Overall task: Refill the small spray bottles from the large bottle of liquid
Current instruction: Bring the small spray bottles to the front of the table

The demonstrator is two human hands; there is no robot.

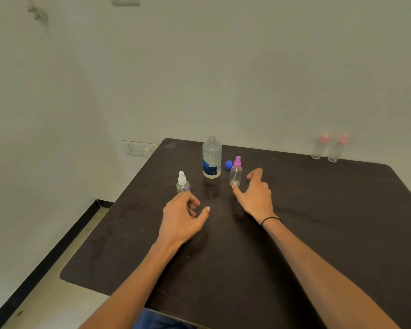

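Upright on matte dark table (318, 233): uncapped clear large bottle (212, 157), round blue cap (228, 164) beside. Right hand (256, 193) spread open, thumb tip touching pink-topped spray bottle (236, 172). Left hand (183, 217) loosely curled, empty, just before white-topped spray bottle (182, 184).

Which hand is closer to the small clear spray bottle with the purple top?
Right. The right hand is beside the small clear spray bottle with the purple top, thumb tip at its base. The left hand is further off, by the white-topped bottle.
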